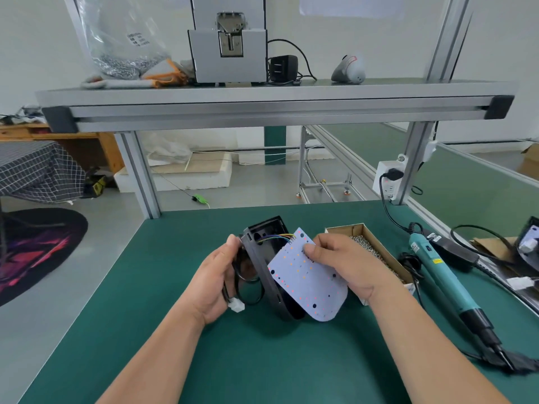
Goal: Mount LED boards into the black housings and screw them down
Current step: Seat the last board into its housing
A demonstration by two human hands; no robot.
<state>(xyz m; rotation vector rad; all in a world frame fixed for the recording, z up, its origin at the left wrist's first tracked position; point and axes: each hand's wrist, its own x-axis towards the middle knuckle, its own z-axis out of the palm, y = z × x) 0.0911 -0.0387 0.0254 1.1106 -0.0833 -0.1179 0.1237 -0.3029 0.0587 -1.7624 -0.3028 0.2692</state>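
Holding the black housing [264, 266] tilted on edge above the green bench mat [262, 360], the left hand [217, 282] is closed around its outer side together with a looped black cable and white connector [236, 307]. This presents the open cavity toward the board. The right hand [348, 263] pinches the white LED board [309, 282] at its upper edge, thumb on the face. The board leans against the housing rim, not yet seated; coloured wires [280, 237] tether the two.

Just right stands a cardboard box of screws [372, 250]; beyond it lies a teal electric screwdriver [443, 275], within reach for fastening. Farther back, an aluminium-framed shelf [274, 104] carries a grey screw feeder [229, 39].
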